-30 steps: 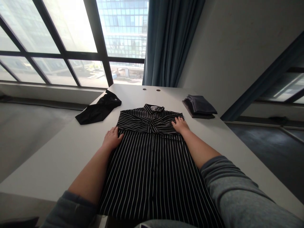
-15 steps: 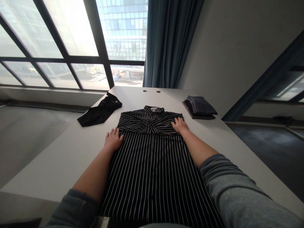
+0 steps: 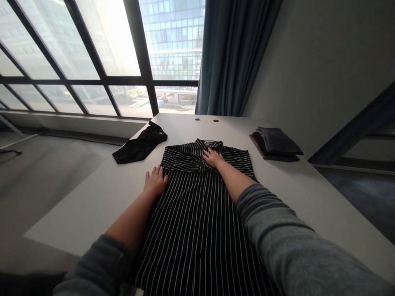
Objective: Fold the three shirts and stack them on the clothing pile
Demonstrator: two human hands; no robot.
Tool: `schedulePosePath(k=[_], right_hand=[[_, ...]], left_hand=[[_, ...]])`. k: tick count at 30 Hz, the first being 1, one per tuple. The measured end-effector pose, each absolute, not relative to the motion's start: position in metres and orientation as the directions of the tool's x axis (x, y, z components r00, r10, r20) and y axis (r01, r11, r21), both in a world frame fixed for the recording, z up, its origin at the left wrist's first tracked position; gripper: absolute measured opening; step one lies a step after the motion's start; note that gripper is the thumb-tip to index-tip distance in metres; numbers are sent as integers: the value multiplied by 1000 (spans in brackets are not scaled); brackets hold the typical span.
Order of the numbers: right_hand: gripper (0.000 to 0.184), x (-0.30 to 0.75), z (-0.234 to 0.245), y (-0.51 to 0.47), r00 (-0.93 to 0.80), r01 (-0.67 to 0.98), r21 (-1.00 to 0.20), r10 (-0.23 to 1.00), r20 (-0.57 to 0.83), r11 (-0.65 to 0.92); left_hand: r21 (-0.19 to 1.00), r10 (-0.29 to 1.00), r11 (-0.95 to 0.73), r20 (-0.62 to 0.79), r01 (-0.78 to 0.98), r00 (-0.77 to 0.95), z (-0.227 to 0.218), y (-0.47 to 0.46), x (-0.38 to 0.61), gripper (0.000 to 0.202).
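Note:
A black shirt with white pinstripes (image 3: 193, 222) lies spread on the white table (image 3: 80, 213), with its collar toward the far side and its sleeves folded across the chest. My right hand (image 3: 213, 158) rests flat on those crossed sleeves just below the collar, fingers apart. My left hand (image 3: 156, 181) presses flat on the shirt's left edge, at the lower edge of the folded band. Neither hand grips the cloth. The shirt's lower end runs out of view beneath my forearms.
A crumpled or folded black garment (image 3: 141, 142) lies on the table to the far left. At the far right, a stack of folded dark clothes (image 3: 276, 144) sits on a dark flat base. Two small round holes mark the far tabletop, beneath a large window and blue curtain.
My right hand has slid left and up from the shirt's right edge to the middle near the collar. My left hand stays in place on the shirt, and the view has shifted slightly.

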State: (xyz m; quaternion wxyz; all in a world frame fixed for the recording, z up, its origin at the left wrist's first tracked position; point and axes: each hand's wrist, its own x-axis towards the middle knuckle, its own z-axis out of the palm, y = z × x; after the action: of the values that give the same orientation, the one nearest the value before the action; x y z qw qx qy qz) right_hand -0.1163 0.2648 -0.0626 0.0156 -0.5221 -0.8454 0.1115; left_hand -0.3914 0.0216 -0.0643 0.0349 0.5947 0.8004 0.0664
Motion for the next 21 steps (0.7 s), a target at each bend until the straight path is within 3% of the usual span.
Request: schedulePosePath(k=[17, 21], right_hand=[[68, -122, -70, 319, -436, 890, -179, 898, -64, 420], [64, -121, -61, 304, -462, 860, -187, 880, 113, 475]], left_hand=[[207, 955, 286, 21, 936, -296, -60, 71, -404, 72], [266, 942, 263, 135, 927, -306, -55, 60, -406, 69]])
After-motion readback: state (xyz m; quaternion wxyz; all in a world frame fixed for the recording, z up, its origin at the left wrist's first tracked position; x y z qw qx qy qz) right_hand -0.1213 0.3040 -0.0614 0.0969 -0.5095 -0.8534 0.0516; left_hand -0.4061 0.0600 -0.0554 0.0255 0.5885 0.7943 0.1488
